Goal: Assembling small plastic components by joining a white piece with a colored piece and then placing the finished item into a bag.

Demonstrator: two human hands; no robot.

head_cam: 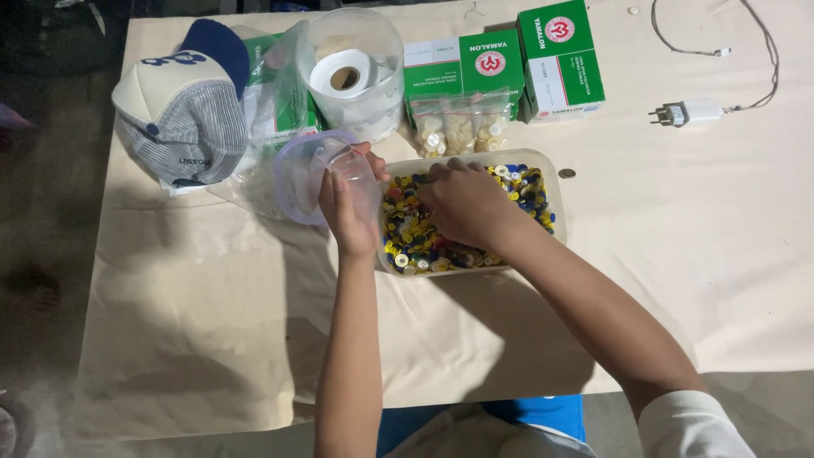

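Note:
A clear rectangular tub [553, 182] full of small mixed-colour buttons (yellow, blue, white, red) stands in the middle of the paper-covered table. My right hand [462, 203] reaches down into the buttons, fingers curled among them. My left hand [349, 203] holds a small clear plastic bag [356, 170] at the tub's left edge. A clear round lid [297, 174] with a bluish rim lies just left of that hand.
Behind the tub lie small bags of white buttons [462, 131], green and white boxes [560, 59], a clear tub holding a tape roll [348, 76] and a cap [182, 110]. A charger with cable [691, 110] and a coin [566, 173] lie to the right.

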